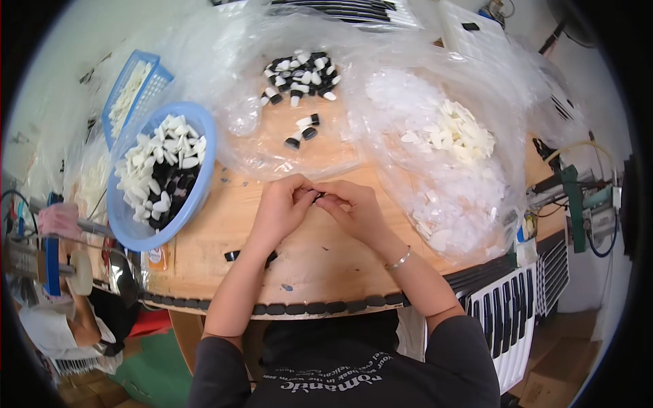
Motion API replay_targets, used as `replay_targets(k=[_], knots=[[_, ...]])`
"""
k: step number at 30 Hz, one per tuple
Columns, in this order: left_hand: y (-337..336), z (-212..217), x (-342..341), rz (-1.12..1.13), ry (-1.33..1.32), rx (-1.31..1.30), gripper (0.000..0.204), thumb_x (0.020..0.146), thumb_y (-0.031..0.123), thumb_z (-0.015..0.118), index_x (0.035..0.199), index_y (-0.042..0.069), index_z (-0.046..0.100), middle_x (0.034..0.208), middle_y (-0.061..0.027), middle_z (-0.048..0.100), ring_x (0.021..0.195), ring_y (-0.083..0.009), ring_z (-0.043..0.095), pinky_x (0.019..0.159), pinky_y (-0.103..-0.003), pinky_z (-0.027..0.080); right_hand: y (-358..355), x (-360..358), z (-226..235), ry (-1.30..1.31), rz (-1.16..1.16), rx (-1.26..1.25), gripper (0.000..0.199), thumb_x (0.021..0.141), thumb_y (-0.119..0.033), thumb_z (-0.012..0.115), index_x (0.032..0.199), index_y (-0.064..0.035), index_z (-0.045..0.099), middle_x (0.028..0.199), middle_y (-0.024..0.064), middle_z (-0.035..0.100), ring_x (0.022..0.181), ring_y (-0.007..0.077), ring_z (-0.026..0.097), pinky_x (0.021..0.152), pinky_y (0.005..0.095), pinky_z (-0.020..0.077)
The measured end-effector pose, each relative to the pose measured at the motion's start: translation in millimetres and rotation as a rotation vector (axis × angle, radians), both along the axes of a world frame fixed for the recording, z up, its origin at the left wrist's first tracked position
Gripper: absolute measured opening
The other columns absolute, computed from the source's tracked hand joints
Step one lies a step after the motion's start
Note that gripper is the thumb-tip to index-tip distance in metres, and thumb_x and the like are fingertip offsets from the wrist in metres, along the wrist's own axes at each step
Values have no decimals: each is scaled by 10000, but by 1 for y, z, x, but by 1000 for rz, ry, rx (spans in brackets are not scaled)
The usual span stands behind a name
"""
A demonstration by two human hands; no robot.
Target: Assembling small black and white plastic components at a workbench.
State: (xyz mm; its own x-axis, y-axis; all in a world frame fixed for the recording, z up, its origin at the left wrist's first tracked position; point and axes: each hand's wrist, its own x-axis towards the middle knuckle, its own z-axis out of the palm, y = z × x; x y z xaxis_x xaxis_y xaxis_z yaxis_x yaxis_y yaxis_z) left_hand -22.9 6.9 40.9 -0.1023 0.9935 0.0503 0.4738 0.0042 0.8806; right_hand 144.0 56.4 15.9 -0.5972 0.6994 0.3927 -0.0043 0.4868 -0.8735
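Over the middle of the wooden table, my left hand (283, 202) and my right hand (355, 212) meet at the fingertips. Both are closed on a small black piece (318, 196), mostly covered by the fingers, so its full shape cannot be made out. A bracelet circles my right wrist. Beneath my left forearm, a small black piece (232, 256) lies on the tabletop, with another partly hidden beside the arm. Beyond my hands, several loose black-and-white pieces (308, 133) rest on clear plastic, in front of a larger heap (303, 76) of them.
A blue basin (209, 139) of white and black parts stands left, with a blue basket (147, 57) behind it. Off-white flat pieces (462, 132) lie on plastic sheeting at right. Black oval pieces (294, 309) line the table's near edge. A white rack (507, 319) stands lower right.
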Motion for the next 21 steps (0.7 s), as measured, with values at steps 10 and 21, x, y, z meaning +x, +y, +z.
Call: replay_targets(k=[10, 21], knots=[[8, -53, 12, -39, -554, 182, 291, 834, -94, 598, 1113, -15, 571, 1024, -51, 613, 914, -108, 606, 762, -216, 488, 13, 13, -5, 1, -86, -345, 270, 863, -34, 632, 1128, 13, 607, 922, 81, 683, 867, 112, 647, 731, 229, 521], [6, -36, 0, 46, -537, 199, 250, 857, -63, 572, 1101, -9, 548, 970, -31, 616, 844, -63, 567, 731, -186, 440, 161, 124, -10, -759, -562, 375, 359, 749, -48, 608, 1107, -46, 633, 1105, 163, 623, 948, 323, 619, 825, 367, 494]])
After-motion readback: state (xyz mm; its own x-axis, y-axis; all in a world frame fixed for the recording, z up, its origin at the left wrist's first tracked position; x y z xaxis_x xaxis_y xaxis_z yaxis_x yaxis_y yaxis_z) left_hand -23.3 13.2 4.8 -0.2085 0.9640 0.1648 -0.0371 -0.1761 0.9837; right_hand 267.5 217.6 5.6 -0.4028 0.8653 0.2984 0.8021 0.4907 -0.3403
